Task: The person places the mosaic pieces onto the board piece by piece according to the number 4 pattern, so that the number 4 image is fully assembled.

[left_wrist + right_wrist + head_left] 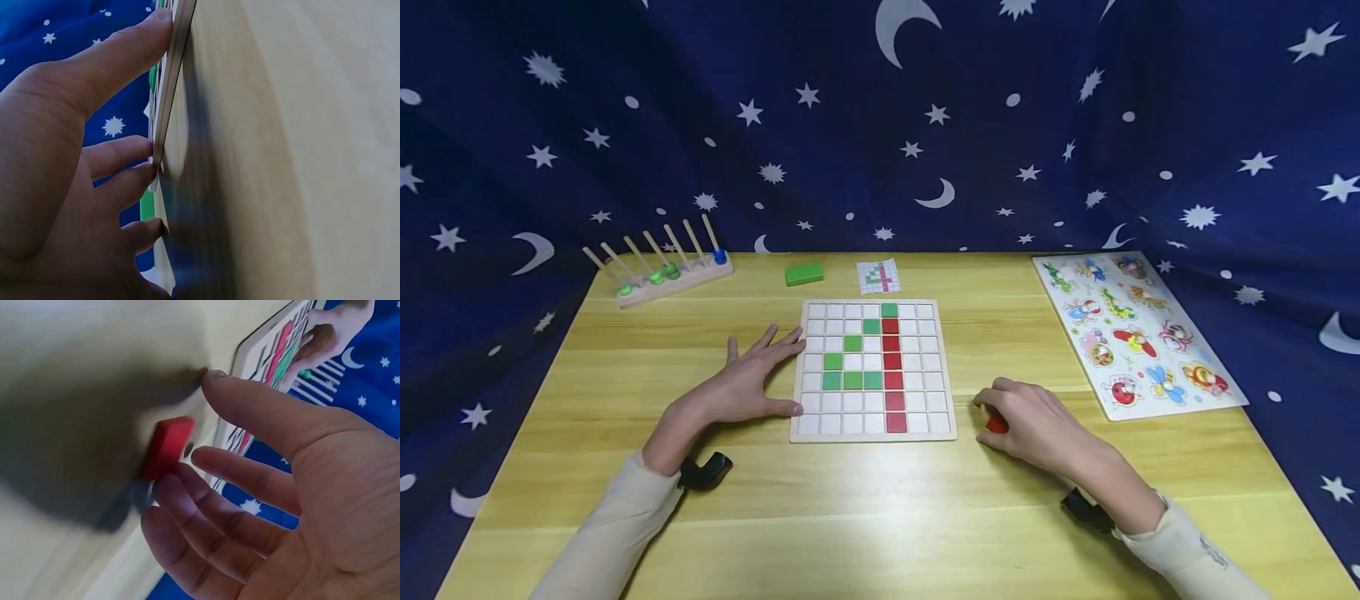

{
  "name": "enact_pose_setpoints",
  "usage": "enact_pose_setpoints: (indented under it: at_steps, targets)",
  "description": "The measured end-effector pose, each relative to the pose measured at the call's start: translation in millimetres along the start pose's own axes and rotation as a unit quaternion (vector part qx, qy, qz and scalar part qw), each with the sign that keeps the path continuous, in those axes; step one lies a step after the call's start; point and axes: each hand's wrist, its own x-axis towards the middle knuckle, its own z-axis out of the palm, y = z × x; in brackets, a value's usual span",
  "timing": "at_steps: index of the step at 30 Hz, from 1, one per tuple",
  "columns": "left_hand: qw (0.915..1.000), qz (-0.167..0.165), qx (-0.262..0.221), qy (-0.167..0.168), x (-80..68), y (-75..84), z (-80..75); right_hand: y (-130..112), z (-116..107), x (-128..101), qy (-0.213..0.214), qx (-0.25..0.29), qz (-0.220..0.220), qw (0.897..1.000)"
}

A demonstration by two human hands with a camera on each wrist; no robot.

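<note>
Board: square white wooden grid board [873, 370] lying flat on the pale wooden worktop [880, 517], partly filled.
Done so far: red square tiles [892, 367] running down one column from the second row to the bottom row; green square tiles [852, 370] stepping up diagonally to that column's top cell, plus a short row of three.
Left to do: most cells showing bare white; judged well short of complete if more of the grid is meant to be covered.
Pattern card: small printed grid card [878, 277] beyond the board, with a similar red and green figure; too small to compare cell by cell.
Left hand [752, 385]: flat on the worktop, fingers straight, fingertips [150, 150] against the board's left edge, steadying it.
Right hand [1037, 425]: just right of the board, grip loosely curled over a small red square tile [166, 447], fingertips touching it; tile on the worktop, not lifted.
Spare piece: green rectangular block [804, 274] near the card, untouched.
</note>
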Motion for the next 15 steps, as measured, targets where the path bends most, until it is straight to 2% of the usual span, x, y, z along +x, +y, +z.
enact_pose_setpoints:
  at_steps: [10, 15]
  targets:
    - [1.0, 0.001, -0.002, 0.005, -0.7, 0.1, 2.4, 8.5, -1.9, -4.9, -0.002, -0.011, 0.031, 0.999]
    - [1.0, 0.003, 0.002, 0.004, 0.0, 0.0, 1.6, 5.2, -1.3, -1.4, -0.002, 0.005, 0.019, 1.0]
